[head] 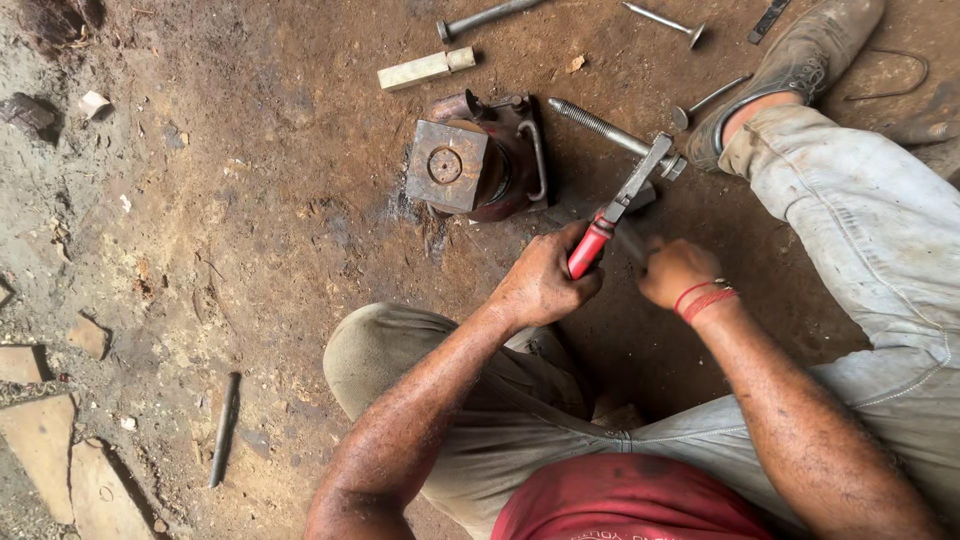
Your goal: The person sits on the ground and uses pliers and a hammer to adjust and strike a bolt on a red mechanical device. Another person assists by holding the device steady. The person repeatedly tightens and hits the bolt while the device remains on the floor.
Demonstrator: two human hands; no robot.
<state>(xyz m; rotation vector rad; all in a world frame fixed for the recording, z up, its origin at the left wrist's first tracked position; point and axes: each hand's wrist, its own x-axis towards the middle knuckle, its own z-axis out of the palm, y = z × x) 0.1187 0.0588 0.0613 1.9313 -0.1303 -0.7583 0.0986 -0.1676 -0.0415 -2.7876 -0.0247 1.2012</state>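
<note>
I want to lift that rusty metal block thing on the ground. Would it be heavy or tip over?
The jack looks like thick solid metal, so probably heavy for its size. It seems squat and lies on the dirt floor, so it likely won't roll. Its rusty, greasy surface may feel rough and dirty.

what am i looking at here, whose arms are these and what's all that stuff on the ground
This is one picture from a camera worn on a person's head, looking down, so the two bare arms are that person's own. They sit on a dirt floor with knees spread, one shoe at the top right.

The left hand grips the red handle of a pliers-like tool, whose metal end reaches a long threaded bolt. The right hand, with red thread around its wrist, is closed just beside that handle; what it holds is blurred.

Next to the bolt stands a rusty metal block on a dark red base. Around lie a pale bar, nail-like rods, a thin rod at lower left, and stones.
</note>
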